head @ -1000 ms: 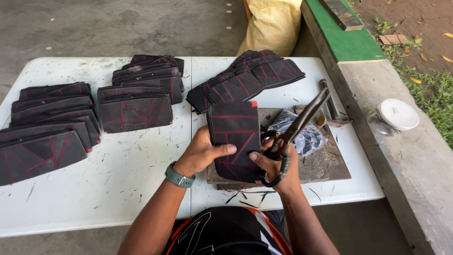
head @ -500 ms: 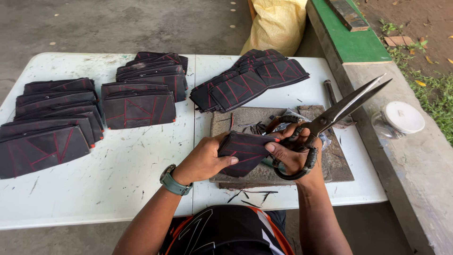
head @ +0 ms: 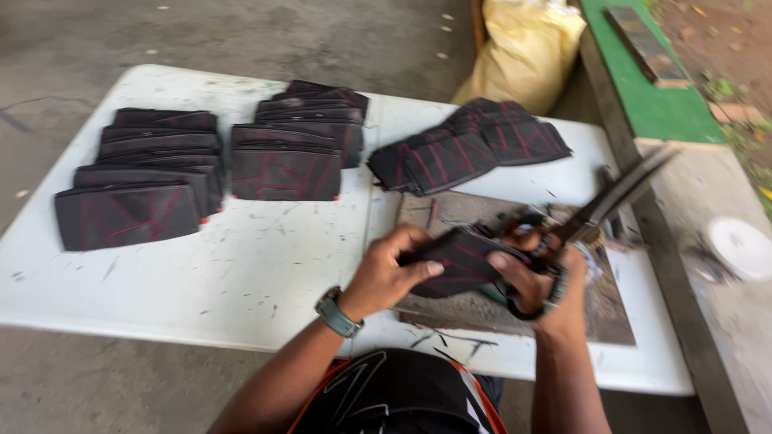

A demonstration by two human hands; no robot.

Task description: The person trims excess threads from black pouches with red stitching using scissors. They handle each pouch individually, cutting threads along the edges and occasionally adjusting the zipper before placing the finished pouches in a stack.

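Note:
My left hand (head: 392,271) grips the near end of a black fabric piece with red stitching (head: 458,261), held just above a grey cutting board (head: 515,309). My right hand (head: 540,281) pinches the same piece with its fingertips while holding large black scissors (head: 599,210), whose blades point up and to the right. A watch sits on my left wrist. The frame is motion-blurred.
On the white table (head: 201,265) lie stacks of black pieces with red stitching: far left (head: 133,205), middle (head: 289,161) and a fanned pile (head: 466,149) behind the board. A yellow sack (head: 523,52), a green ledge (head: 643,72) and a white lid (head: 744,245) are to the right.
The fabric piece went from flat and upright on the board to folded and lifted between both hands. The scissors swung up, blades pointing right. The view shifted right.

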